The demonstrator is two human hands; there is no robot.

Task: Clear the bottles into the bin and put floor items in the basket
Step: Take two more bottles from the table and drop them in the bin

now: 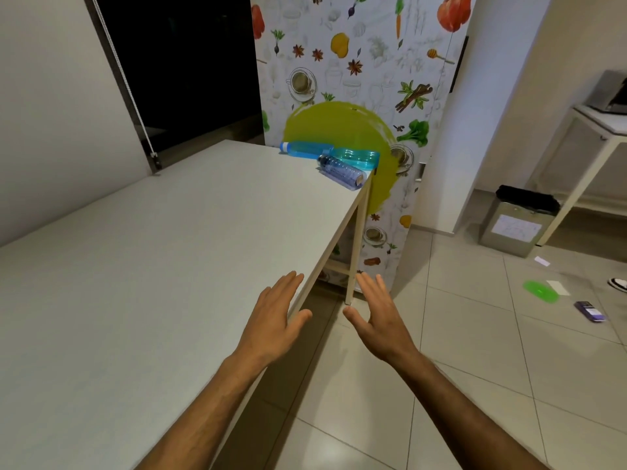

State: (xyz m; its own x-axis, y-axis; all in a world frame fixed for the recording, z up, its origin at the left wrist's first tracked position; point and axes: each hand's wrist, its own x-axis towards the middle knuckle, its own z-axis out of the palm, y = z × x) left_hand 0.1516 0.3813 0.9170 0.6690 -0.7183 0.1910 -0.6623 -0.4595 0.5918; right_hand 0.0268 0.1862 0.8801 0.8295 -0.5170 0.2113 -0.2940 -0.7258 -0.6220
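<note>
Two plastic bottles, blue point(315, 151) and clear point(342, 172), lying touching at far bench point(152, 249) corner. Bin point(519, 220) across the floor; green item point(540, 291) and purple packet point(591, 311) on tiles. Left hand point(276, 320) and right hand point(376, 318) outstretched, fingers straight, empty.

pale tiled floor point(475, 351), cream walls point(51, 96), long white table point(135, 249) at left, dark window point(190, 62) with blind cord point(129, 83), vegetable-print fridge point(356, 62), second white table point(597, 130) at right.
</note>
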